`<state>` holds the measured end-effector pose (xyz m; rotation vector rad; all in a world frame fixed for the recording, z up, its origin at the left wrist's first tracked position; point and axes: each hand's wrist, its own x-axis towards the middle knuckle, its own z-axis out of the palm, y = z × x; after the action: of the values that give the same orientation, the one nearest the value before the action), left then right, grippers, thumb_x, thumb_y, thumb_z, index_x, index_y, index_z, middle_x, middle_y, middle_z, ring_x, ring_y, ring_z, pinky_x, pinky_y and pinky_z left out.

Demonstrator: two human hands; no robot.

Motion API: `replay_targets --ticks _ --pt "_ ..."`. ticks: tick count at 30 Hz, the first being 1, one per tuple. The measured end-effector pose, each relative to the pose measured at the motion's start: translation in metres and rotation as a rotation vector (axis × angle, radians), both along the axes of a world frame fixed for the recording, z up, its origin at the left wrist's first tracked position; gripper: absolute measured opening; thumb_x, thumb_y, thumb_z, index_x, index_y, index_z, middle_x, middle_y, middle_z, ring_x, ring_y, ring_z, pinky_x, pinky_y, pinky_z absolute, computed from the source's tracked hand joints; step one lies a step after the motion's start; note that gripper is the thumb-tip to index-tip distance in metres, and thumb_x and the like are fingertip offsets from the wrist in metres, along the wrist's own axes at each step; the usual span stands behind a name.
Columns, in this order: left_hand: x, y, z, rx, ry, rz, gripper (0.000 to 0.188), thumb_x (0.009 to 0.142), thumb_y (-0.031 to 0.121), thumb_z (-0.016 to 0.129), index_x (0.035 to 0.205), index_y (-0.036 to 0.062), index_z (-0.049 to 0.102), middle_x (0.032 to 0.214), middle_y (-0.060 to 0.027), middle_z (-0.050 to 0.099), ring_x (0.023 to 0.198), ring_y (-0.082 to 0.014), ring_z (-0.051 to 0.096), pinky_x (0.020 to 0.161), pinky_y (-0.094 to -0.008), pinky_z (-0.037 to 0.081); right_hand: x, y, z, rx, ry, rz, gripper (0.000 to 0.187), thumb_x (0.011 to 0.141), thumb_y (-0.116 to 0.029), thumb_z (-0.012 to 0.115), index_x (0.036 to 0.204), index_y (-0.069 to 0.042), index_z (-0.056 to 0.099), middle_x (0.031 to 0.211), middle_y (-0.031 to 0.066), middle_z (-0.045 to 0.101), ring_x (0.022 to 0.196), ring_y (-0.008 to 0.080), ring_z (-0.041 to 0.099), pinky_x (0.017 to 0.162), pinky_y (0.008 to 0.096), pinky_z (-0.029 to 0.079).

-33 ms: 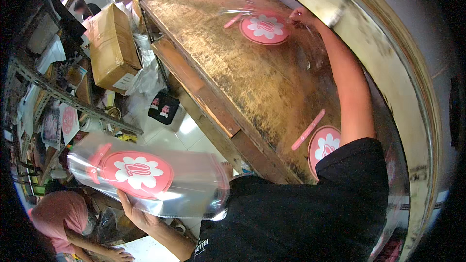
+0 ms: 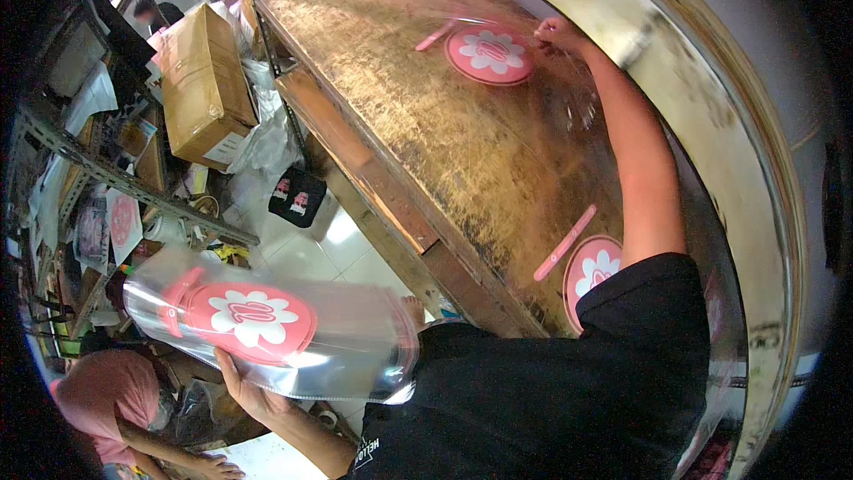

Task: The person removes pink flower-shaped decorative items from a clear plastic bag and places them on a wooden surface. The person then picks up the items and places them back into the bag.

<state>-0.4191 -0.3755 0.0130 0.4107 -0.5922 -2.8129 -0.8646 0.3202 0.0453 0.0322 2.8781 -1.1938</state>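
Handling step, by my eye: left hand [image 2: 258, 396], fingers closed on film [image 2: 351, 338]; right hand [image 2: 558, 33], fingers curled, hold I cannot tell, at sheet [image 2: 490, 55] by bench [image 2: 382, 71]'s right edge; next calls, seemingly, for a sure pinch.

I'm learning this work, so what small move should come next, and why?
Perhaps gently smooth the clear film flat with the right hand: it sits beside the pink oval, and glints on the film suggest ripples, while the left hand holds a printed sheet off the wooden table.

Clear plastic sheet [image 2: 355, 320] printed with a pink oval [image 2: 200, 313] and white, pink-centred flower [image 2: 253, 318]; tabletop [image 2: 426, 107] mottled brown; carton [image 2: 204, 80] tan; sleeve [image 2: 649, 298] black
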Motion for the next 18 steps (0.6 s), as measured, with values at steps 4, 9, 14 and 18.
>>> replay_targets --ticks 4,9,14,18 --pt "-0.021 0.003 -0.006 -0.058 -0.105 0.021 0.042 0.093 0.024 0.052 0.129 0.0034 0.045 0.128 -0.0117 0.051 0.115 -0.0245 0.050 0.100 -0.0474 0.038 0.025 -0.010 -0.004 0.169 0.063 -0.134 0.028 0.083 -0.024 0.064 0.100 -0.003 0.055 0.088 0.0134 0.063 0.079 0.0231 0.063 0.069 0.0358 0.051" --pt "-0.048 0.002 -0.023 -0.074 -0.115 -0.019 0.042 0.094 0.025 0.050 0.129 0.0030 0.044 0.129 -0.0120 0.051 0.117 -0.0243 0.049 0.101 -0.0470 0.037 0.069 -0.045 0.019 0.744 0.439 -0.162 0.057 0.083 -0.037 0.061 0.128 -0.005 0.046 0.124 0.0220 0.051 0.115 0.0371 0.049 0.094 0.0436 0.041" --pt "-0.066 -0.008 -0.045 -0.165 -0.167 -0.039 0.042 0.097 0.023 0.044 0.132 0.0004 0.040 0.133 -0.0136 0.046 0.119 -0.0255 0.046 0.103 -0.0442 0.035 0.143 -0.120 0.009 0.909 0.188 -0.014 0.070 0.086 -0.057 0.048 0.138 -0.011 0.036 0.142 0.0188 0.034 0.133 0.0331 0.029 0.107 0.0522 0.022" --pt "-0.084 -0.009 -0.046 -0.264 -0.169 -0.093 0.041 0.096 0.025 0.047 0.130 0.0017 0.044 0.130 -0.0118 0.049 0.116 -0.0231 0.048 0.100 -0.0433 0.037 0.173 -0.138 0.005 0.644 0.110 -0.041 0.076 0.087 -0.066 0.034 0.142 -0.014 0.029 0.149 0.0158 0.021 0.138 0.0338 0.018 0.110 0.0520 0.013"
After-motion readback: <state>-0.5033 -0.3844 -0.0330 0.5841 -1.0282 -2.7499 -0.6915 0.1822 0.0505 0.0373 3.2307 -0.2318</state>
